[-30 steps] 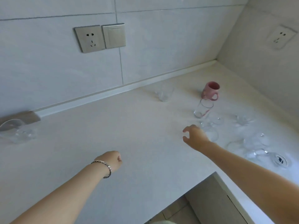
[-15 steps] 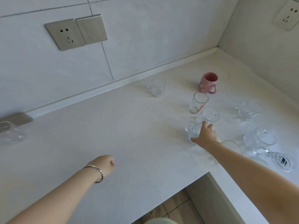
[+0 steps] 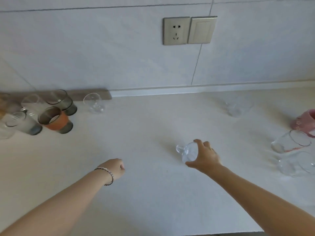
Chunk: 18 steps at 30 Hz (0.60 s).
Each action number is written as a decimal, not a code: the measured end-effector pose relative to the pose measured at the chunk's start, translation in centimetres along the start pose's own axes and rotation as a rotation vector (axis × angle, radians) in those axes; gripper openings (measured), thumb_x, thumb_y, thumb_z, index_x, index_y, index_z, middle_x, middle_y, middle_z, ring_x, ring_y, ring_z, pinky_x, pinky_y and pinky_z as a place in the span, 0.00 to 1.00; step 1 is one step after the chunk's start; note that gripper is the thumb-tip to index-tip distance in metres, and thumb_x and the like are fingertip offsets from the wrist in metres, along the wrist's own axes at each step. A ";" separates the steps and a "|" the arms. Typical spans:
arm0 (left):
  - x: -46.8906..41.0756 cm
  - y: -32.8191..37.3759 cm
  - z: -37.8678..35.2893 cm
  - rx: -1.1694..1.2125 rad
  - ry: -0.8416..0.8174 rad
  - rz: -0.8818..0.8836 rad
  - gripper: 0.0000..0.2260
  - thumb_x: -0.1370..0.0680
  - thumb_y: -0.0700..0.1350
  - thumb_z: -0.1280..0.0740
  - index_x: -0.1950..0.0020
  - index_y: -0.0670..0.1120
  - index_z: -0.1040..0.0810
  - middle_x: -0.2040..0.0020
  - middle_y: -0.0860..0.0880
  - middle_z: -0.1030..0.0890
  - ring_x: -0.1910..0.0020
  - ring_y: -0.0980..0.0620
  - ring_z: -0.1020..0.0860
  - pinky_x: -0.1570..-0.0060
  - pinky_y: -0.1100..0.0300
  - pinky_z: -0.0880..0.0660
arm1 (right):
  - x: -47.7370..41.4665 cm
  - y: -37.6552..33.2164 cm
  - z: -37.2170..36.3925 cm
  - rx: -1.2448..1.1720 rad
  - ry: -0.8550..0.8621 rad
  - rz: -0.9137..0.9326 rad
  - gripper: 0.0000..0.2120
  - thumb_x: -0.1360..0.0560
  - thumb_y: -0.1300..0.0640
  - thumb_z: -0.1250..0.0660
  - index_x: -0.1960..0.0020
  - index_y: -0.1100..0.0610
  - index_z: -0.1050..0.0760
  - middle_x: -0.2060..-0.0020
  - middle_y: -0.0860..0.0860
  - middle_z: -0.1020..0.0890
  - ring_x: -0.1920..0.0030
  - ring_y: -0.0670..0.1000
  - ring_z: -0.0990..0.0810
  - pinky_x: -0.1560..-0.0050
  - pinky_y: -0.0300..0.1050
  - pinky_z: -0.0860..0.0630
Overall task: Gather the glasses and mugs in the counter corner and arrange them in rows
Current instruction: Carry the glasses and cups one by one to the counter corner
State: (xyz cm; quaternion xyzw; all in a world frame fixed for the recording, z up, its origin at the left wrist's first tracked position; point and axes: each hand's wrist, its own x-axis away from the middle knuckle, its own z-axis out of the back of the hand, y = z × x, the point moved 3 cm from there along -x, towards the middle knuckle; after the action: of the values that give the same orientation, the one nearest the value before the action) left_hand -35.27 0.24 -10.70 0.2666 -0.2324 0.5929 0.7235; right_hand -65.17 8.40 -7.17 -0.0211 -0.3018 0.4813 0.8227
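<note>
Gripping a clear glass mug (image 3: 187,151), smooth, round, loop-handled, the right hand (image 3: 205,156) held it mid-counter (image 3: 144,193), matte and pale. Left hand (image 3: 116,167) curled into a loose fist, holding nothing. Orange-banded tumbler (image 3: 56,120) at left; its label unreadable.

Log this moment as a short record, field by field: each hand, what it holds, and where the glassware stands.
right hand: grip closed around a clear glass mug, handle pointing left
left hand: loose fist, holds nothing
bracelet: on the left wrist
far-left group: several glasses, one with an orange band, near the wall
lone glass: just right of that group
right edge: pink mug, clear glasses in front of it
counter: pale
wall: socket beside a switch
</note>
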 end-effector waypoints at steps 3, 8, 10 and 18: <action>0.0 -5.0 0.9 0.034 -0.001 0.067 0.06 0.21 0.43 0.44 0.52 0.48 0.27 0.41 0.46 0.21 0.44 0.47 0.23 0.43 0.58 0.28 | -0.9 -6.7 -2.2 0.022 -0.043 0.085 0.40 0.35 0.47 0.26 0.29 0.50 0.41 0.38 0.53 0.31 0.40 0.56 0.25 0.45 0.46 0.26; -0.7 -13.0 2.3 0.101 -0.013 0.132 0.05 0.22 0.43 0.45 0.55 0.48 0.30 0.48 0.48 0.22 0.47 0.48 0.24 0.43 0.58 0.28 | -2.5 -17.4 -6.1 0.038 -0.079 0.155 0.39 0.35 0.48 0.26 0.29 0.50 0.41 0.38 0.53 0.32 0.40 0.56 0.25 0.45 0.46 0.26; -1.3 -15.9 2.8 0.129 -0.030 0.142 0.05 0.22 0.44 0.45 0.54 0.48 0.30 0.48 0.48 0.23 0.46 0.47 0.23 0.43 0.57 0.28 | -3.3 -21.3 -7.3 0.027 -0.078 0.159 0.39 0.35 0.49 0.26 0.30 0.51 0.40 0.39 0.53 0.31 0.40 0.56 0.25 0.45 0.46 0.27; -4.0 -25.4 5.5 0.167 -0.050 0.129 0.10 0.23 0.42 0.43 0.64 0.51 0.35 0.56 0.50 0.29 0.58 0.48 0.32 0.57 0.59 0.33 | -7.9 -36.0 -10.5 0.005 0.015 0.142 0.40 0.35 0.48 0.25 0.29 0.52 0.41 0.38 0.56 0.31 0.38 0.58 0.26 0.41 0.48 0.27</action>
State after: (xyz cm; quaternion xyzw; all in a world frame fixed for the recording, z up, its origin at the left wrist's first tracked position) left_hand -11.19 -10.28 -11.96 0.3251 -0.2167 0.6486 0.6532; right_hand -34.52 -14.59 -7.83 -0.0437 -0.2922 0.5390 0.7888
